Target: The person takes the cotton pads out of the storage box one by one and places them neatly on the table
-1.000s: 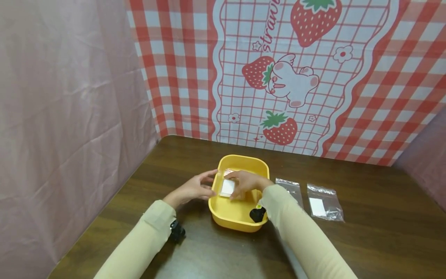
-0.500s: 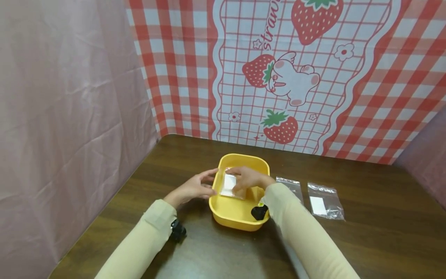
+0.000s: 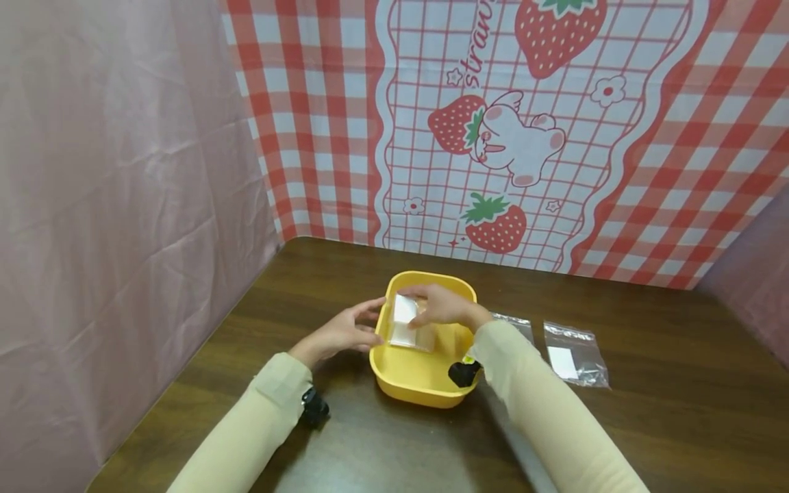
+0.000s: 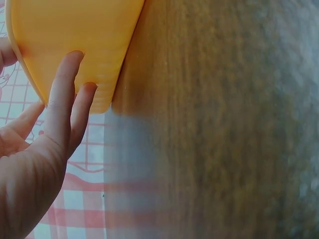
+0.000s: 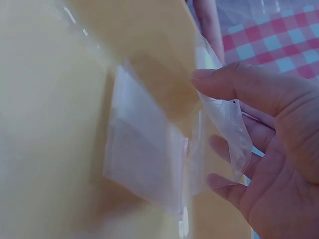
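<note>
A yellow plastic bin (image 3: 419, 370) stands on the table. Inside it lie clear plastic bags (image 3: 403, 335) with white in them, seen close up as a folded bag (image 5: 139, 134) in the right wrist view. My right hand (image 3: 440, 306) reaches into the bin from the right. Between thumb and fingers it pinches the loose film of a clear plastic bag (image 5: 219, 124). On the left, my left hand (image 3: 339, 333) rests against the bin's side with fairly straight fingers (image 4: 62, 94) along the outer wall.
Right of the bin, a clear bag with a white card (image 3: 564, 363) lies on the brown wooden table (image 3: 666, 383). Another clear bag (image 3: 514, 325) is partly covered by the right sleeve. A checked strawberry cloth (image 3: 333, 137) hangs behind, a pink cloth (image 3: 135, 205) at left.
My right hand has shifted slightly up and right inside the bin, and more of the white and clear bag beneath it shows. The left hand stays at the bin's side.
</note>
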`<state>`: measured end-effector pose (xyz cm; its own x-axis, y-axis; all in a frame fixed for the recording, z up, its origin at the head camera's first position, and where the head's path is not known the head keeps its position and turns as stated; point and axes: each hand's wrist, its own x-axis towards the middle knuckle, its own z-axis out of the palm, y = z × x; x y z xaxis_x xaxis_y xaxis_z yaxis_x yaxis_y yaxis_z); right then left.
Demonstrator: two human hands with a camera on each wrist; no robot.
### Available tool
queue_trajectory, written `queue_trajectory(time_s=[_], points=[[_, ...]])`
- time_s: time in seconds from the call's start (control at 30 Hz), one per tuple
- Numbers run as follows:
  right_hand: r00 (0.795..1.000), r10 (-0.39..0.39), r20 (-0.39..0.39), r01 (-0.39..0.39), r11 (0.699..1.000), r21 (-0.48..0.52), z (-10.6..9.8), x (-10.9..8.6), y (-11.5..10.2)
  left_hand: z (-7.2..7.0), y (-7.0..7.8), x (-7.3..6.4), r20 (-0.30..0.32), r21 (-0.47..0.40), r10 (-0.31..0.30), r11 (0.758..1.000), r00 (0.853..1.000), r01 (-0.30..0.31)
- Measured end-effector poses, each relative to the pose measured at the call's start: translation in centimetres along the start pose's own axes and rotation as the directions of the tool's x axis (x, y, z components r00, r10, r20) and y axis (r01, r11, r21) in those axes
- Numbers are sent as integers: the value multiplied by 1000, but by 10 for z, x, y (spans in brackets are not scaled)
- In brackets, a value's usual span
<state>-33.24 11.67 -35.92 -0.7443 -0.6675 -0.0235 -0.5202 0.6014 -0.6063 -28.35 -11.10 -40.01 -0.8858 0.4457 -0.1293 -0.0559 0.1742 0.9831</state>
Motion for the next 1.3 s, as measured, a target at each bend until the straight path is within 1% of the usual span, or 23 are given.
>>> queue_trajectory(time_s=[0.2, 0.37, 0.53, 0.67, 0.83, 0.93, 1.0, 1.1, 1.2, 1.3], points=[[999, -17, -30, 17, 1000, -14, -7, -5, -8, 0, -1, 0, -9, 17, -13, 1000, 1000, 14], [997, 22, -69, -23, 1000, -11, -16, -12, -15, -1, 0, 0, 1, 22, -6, 1000, 1000, 6], [994, 38, -104, -40, 999, -13, -19, -21, -15, 1, 0, 1, -2, 25, -13, 1000, 1000, 13], [991, -9, -136, 7, 1000, -18, -17, -30, -13, 1, -2, 1, 0, 24, -11, 1000, 1000, 10], [981, -122, -151, 123, 992, 2, -13, -47, -13, 2, -1, 1, -5, 32, -15, 999, 1000, 15], [976, -146, -161, 151, 988, 16, -12, -57, -12, 2, 0, 2, -12, 39, -23, 999, 1000, 24], [973, -143, -183, 147, 989, 11, -11, -63, -12, 2, 0, 2, -14, 45, -26, 999, 1000, 27], [967, -106, -232, 113, 993, 15, -10, -73, -11, 2, -1, 2, -12, 42, -28, 999, 1000, 28], [955, -77, -286, 88, 996, 24, -10, -84, -10, 1, -1, 2, -13, 38, -31, 999, 999, 32], [941, -61, -332, 81, 996, 45, -9, -95, -8, 1, 0, 2, -19, 36, -40, 999, 999, 40]])
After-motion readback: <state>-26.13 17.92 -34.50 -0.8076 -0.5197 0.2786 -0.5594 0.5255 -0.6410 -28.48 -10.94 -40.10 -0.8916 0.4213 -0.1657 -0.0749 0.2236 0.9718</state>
